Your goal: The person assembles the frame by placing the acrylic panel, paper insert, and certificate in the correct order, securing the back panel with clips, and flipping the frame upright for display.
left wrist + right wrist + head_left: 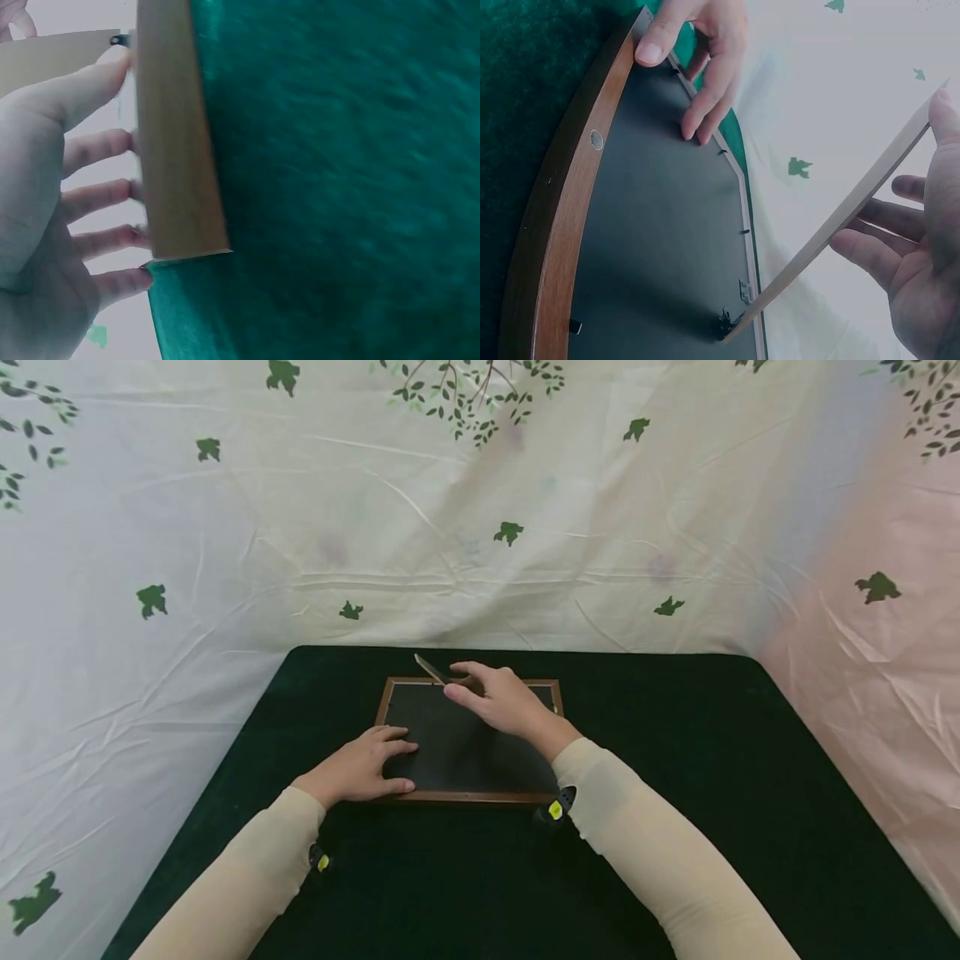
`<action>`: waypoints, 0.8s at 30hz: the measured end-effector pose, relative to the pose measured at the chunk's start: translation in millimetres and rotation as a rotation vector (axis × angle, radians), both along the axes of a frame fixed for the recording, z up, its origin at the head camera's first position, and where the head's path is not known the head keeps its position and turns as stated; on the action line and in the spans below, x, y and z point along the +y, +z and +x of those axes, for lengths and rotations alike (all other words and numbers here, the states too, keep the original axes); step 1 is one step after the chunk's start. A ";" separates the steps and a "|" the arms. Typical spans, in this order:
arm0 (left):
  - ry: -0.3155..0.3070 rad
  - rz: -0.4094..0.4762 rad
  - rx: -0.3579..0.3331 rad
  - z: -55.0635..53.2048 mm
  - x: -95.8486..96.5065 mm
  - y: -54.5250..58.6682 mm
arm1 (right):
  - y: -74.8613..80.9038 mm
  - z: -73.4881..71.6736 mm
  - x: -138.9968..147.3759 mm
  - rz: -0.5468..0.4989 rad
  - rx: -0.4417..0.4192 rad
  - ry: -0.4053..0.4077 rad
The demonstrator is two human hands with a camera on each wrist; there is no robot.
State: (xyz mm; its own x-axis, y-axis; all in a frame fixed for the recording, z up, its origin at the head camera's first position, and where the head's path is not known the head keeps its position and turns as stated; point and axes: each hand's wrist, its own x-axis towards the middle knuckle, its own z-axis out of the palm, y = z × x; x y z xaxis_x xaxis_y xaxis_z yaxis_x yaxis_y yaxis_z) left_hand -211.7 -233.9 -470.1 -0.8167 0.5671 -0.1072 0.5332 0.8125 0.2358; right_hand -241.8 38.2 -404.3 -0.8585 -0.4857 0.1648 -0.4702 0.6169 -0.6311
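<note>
A brown wooden picture frame (480, 797) lies face down, its black backing board (472, 760) uppermost. My left hand (363, 766) rests on its left side, fingers spread over the rim and backing. My right hand (504, 700), above the far part of the frame, holds a thin flat easel leg (428, 668) between thumb and fingers. In the right wrist view the leg (840, 217) slants up from the backing, its lower end at a small metal hinge (726, 321). The left wrist view shows my left fingers along the frame's wooden side (176, 135).
Small dark tabs (575, 327) stick out along the inner rim of the frame. A dark green cloth (675, 760) covers the table. Pale fabric (420, 527) printed with green leaves hangs behind the table and along its sides.
</note>
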 end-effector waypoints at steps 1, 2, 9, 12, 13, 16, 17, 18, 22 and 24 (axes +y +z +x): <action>-0.011 -0.005 0.005 -1.9 -0.5 0.3 | 0.0 -0.6 -0.5 -0.002 -0.003 0.000; -0.023 -0.010 0.014 -3.4 -0.9 0.7 | 0.1 -1.2 -1.1 -0.004 -0.007 0.001; -0.106 0.039 0.058 -12.9 -2.9 1.4 | -0.6 -8.4 -2.9 -0.014 0.000 -0.007; -0.078 0.061 0.047 -13.4 0.9 2.3 | 0.6 -14.4 -0.2 -0.012 0.001 0.006; -0.064 0.068 0.041 -13.7 2.6 2.5 | 1.1 -16.1 0.9 -0.010 0.000 0.008; -0.019 0.091 0.023 -14.8 7.5 2.2 | 2.4 -20.8 3.9 -0.002 -0.010 0.016; -0.002 0.099 0.016 -15.3 9.1 2.1 | 2.9 -22.2 5.0 0.002 -0.012 0.019; 0.013 0.106 0.012 -15.8 10.6 1.8 | 3.4 -23.5 6.0 0.003 -0.014 0.022; 0.054 0.122 0.000 -24.8 13.8 0.2 | 3.7 -32.3 8.2 0.002 -0.017 0.025; 0.069 0.126 -0.009 -29.8 15.4 -0.3 | 3.8 -36.9 9.1 -0.002 -0.017 0.025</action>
